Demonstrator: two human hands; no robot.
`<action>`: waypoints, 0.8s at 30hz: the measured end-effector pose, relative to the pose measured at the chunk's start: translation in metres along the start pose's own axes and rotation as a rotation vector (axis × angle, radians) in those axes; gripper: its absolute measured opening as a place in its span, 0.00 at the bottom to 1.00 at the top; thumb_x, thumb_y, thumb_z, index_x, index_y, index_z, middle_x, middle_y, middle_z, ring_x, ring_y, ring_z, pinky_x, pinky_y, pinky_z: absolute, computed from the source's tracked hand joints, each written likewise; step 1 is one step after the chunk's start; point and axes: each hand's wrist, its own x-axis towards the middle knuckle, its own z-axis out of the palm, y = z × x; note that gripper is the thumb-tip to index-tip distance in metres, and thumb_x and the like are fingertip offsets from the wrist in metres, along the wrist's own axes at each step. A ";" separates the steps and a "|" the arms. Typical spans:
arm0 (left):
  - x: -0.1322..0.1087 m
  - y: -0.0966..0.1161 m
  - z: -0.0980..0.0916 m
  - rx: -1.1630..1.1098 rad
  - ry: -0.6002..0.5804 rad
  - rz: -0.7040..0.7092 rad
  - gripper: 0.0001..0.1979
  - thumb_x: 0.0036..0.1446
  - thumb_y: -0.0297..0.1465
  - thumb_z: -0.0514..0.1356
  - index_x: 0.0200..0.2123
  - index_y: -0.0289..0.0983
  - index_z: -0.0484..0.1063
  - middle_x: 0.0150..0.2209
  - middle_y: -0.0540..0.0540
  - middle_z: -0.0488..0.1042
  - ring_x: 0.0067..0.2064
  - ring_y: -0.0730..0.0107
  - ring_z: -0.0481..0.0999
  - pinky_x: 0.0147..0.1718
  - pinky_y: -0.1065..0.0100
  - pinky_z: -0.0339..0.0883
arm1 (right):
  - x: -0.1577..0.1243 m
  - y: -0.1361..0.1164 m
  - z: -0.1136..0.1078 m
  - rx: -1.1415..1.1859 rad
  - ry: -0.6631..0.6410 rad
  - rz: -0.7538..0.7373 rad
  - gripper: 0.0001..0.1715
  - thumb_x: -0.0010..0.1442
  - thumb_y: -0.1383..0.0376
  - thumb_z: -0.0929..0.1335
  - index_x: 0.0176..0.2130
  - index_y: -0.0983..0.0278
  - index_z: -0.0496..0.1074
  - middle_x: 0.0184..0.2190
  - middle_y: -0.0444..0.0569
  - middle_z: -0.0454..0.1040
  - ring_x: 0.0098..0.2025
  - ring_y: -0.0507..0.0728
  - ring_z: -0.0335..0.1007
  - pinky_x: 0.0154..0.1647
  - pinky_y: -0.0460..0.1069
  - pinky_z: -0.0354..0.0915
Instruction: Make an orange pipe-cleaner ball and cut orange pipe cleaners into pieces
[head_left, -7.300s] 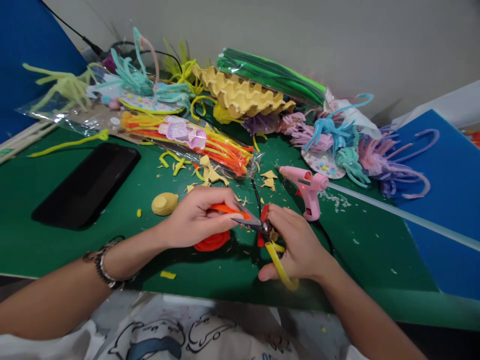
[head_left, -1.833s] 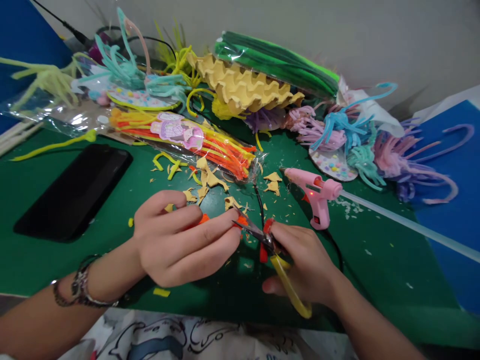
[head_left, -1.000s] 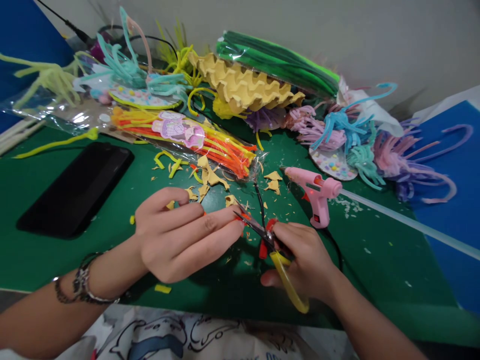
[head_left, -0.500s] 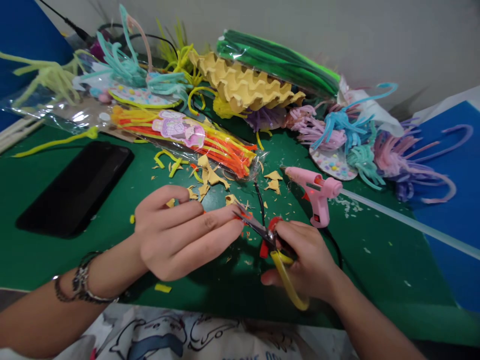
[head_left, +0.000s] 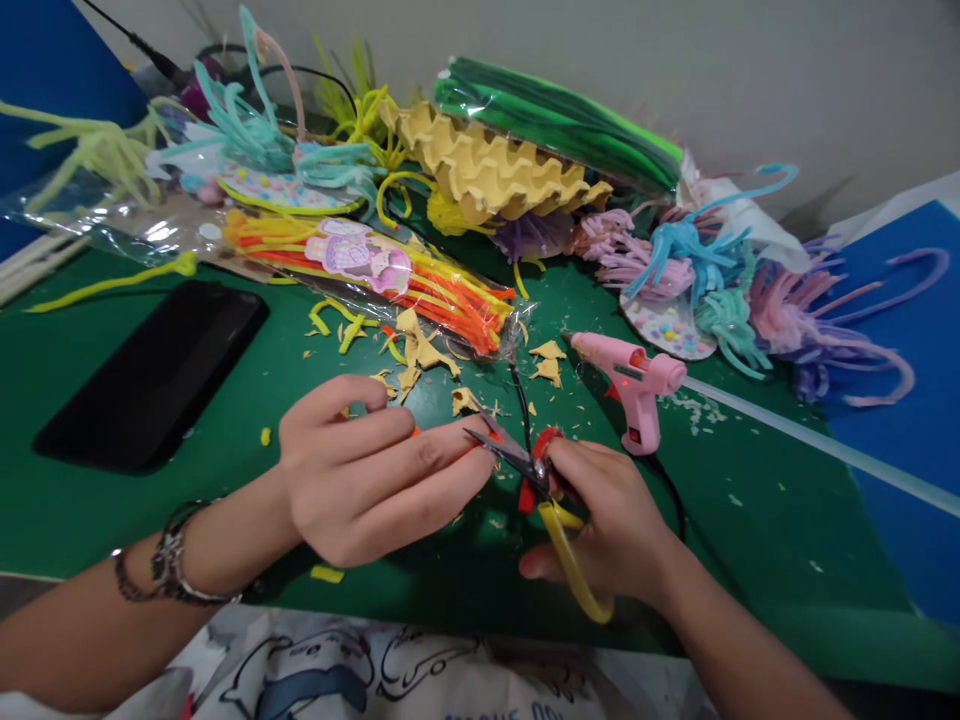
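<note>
My left hand (head_left: pixel 367 480) is closed, its fingers pinching an orange pipe cleaner (head_left: pixel 489 442) of which only small bits show past the fingertips. My right hand (head_left: pixel 607 530) grips scissors (head_left: pixel 551 510) with red and yellow handles. The short metal blades point left and meet the orange piece right at my left fingertips. Both hands hover just over the green table (head_left: pixel 112 500) near its front edge.
A pink glue gun (head_left: pixel 634 385) stands right of my hands, its black cord running under them. A bag of orange and yellow pipe cleaners (head_left: pixel 375 275), yellow scraps (head_left: pixel 416 350), an egg carton (head_left: pixel 480 170) and fuzzy craft pieces lie behind. A black phone (head_left: pixel 154 375) lies left.
Over the last seconds my left hand turned over the orange piece, hiding the red coil seen earlier. In the last second the hands and scissors barely shifted.
</note>
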 end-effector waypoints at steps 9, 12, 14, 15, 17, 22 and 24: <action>0.010 -0.003 -0.015 -0.026 -0.193 0.040 0.05 0.54 0.24 0.55 0.31 0.35 0.70 0.23 0.53 0.77 0.21 0.78 0.69 0.22 0.69 0.61 | -0.001 0.000 0.000 0.029 0.012 0.006 0.31 0.40 0.39 0.64 0.21 0.62 0.53 0.16 0.37 0.52 0.18 0.47 0.45 0.19 0.44 0.45; 0.009 -0.002 -0.014 -0.018 -0.196 0.024 0.05 0.54 0.25 0.54 0.32 0.36 0.70 0.22 0.54 0.77 0.21 0.78 0.68 0.22 0.69 0.61 | -0.002 0.000 0.000 0.049 0.020 -0.007 0.30 0.41 0.40 0.65 0.20 0.62 0.53 0.16 0.37 0.53 0.18 0.47 0.46 0.19 0.44 0.45; 0.010 -0.002 -0.014 -0.012 -0.189 0.021 0.06 0.54 0.25 0.54 0.31 0.36 0.70 0.22 0.55 0.76 0.21 0.79 0.69 0.22 0.70 0.61 | -0.001 0.000 0.000 0.060 0.026 -0.012 0.30 0.40 0.40 0.65 0.20 0.62 0.53 0.16 0.37 0.53 0.18 0.47 0.46 0.19 0.44 0.45; 0.010 -0.003 -0.014 -0.009 -0.182 0.028 0.06 0.54 0.25 0.54 0.31 0.37 0.70 0.22 0.55 0.76 0.20 0.79 0.68 0.22 0.70 0.61 | -0.001 0.000 -0.001 0.064 0.029 -0.013 0.30 0.40 0.40 0.65 0.20 0.62 0.53 0.15 0.37 0.54 0.18 0.46 0.47 0.19 0.43 0.46; 0.010 -0.003 -0.014 -0.008 -0.177 0.046 0.06 0.54 0.25 0.54 0.31 0.36 0.70 0.22 0.55 0.76 0.20 0.79 0.69 0.22 0.70 0.60 | -0.001 0.000 -0.001 0.071 0.043 -0.014 0.31 0.39 0.40 0.66 0.20 0.62 0.52 0.15 0.37 0.54 0.17 0.46 0.47 0.19 0.43 0.46; 0.011 -0.003 -0.012 -0.016 -0.170 0.038 0.07 0.55 0.24 0.53 0.30 0.36 0.71 0.22 0.54 0.77 0.20 0.78 0.69 0.21 0.69 0.60 | -0.002 0.000 -0.001 0.068 0.063 -0.014 0.32 0.40 0.41 0.66 0.20 0.62 0.49 0.14 0.36 0.52 0.17 0.46 0.47 0.19 0.43 0.45; 0.011 -0.003 -0.012 -0.016 -0.148 0.029 0.08 0.55 0.24 0.53 0.29 0.36 0.71 0.23 0.54 0.77 0.20 0.79 0.69 0.21 0.69 0.61 | -0.002 0.000 -0.001 0.059 0.050 -0.017 0.32 0.40 0.40 0.65 0.21 0.62 0.49 0.15 0.36 0.51 0.18 0.46 0.46 0.19 0.43 0.45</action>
